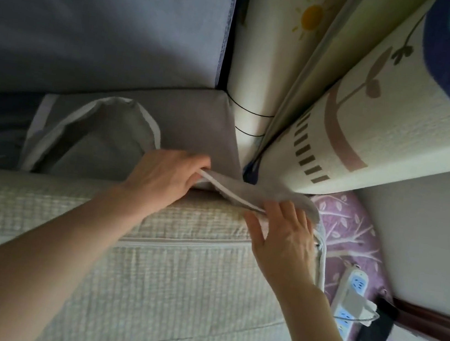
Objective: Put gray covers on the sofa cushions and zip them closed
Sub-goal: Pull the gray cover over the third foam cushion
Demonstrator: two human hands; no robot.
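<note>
Stretching the open edge of the gray cover (124, 139) over the corner of the cream cushion (176, 264), the person keeps both hands at the same spot. The left hand (165, 176) curls its fingers around the white-lined hem and lifts it, probably so that the mouth stays wide. The right hand (283, 242) has its fingers spread and nearly straight, pressing the cloth at the corner. A power strip (351, 301) lies on the purple fabric (347, 216) just beside.
</note>
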